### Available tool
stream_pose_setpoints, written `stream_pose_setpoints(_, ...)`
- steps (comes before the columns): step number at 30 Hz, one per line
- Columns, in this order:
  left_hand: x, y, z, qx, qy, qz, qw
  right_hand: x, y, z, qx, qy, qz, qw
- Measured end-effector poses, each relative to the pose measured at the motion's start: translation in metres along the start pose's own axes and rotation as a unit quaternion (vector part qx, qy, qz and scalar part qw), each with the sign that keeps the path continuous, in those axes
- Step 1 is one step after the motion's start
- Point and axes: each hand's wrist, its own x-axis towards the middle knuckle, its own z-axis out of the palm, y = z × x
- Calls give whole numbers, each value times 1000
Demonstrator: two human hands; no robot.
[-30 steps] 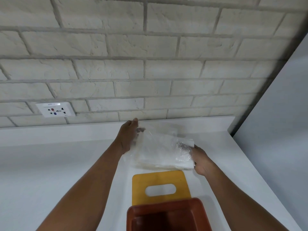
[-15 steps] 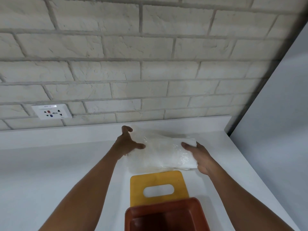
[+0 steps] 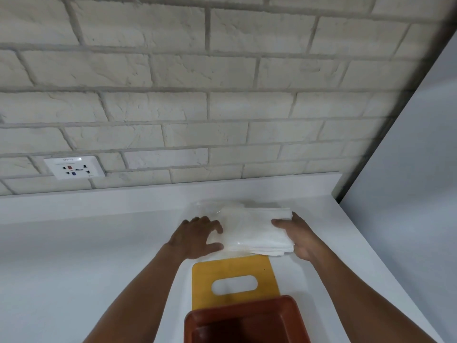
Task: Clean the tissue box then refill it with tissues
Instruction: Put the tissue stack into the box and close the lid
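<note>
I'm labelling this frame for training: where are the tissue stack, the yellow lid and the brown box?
tissue stack [image 3: 257, 231]: head view, middle of its top sheet.
yellow lid [image 3: 232, 266]: head view, flat face above the oval slot.
brown box [image 3: 237, 316]: head view, its far rim.

- Soft, even indoor light, fairly bright; no hard glare.
- Shadows faint and diffuse on the white counter, e.g. under the tissue stack.
- Stack vs counter: white on white, low contrast, edges hard to read.
- Wide-angle bend: brick wall mortar lines curve twd the edges.
- Upper-right corner dark, smeared; pic slightly soft overall.
</note>
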Motion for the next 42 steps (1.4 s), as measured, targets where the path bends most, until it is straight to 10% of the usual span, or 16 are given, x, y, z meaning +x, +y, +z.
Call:
stream_pose_setpoints(12, 5, 14, 12, -5, -32, -48, 998, -12, -65, -14, 45, 52, -47, 997)
stream_pose_setpoints(27, 9, 62, 2, 115, -89, 0, 989, -70, -143, 50, 333, -110, -95, 932)
stream_pose_setpoints(31, 3, 70, -5, -142, -18, -20, 990, -64, -144, 61, 298, -112, -88, 944)
stream_pose_setpoints(33, -4, 80, -19, -526, 64, -81, 844, -54, -132, 59, 254, -95, -65, 960)
stream_pose_setpoints(36, -9, 71, -33, -889, 95, -129, 429, -40, -101, 43, 134, -46, -29, 989)
stream_pose_setpoints(37, -10, 59, -32, -924, 98, -129, 348, -35, -89, 34, 99, -32, -24, 994)
stream_pose_setpoints(40, -16, 31, -32, -946, 69, -130, 288, -28, -67, 15, 48, -20, -2, 999)
stream_pose_setpoints(42, -14, 27, -32, -909, 26, -155, 385, -26, -61, 10, 63, -36, 6, 997)
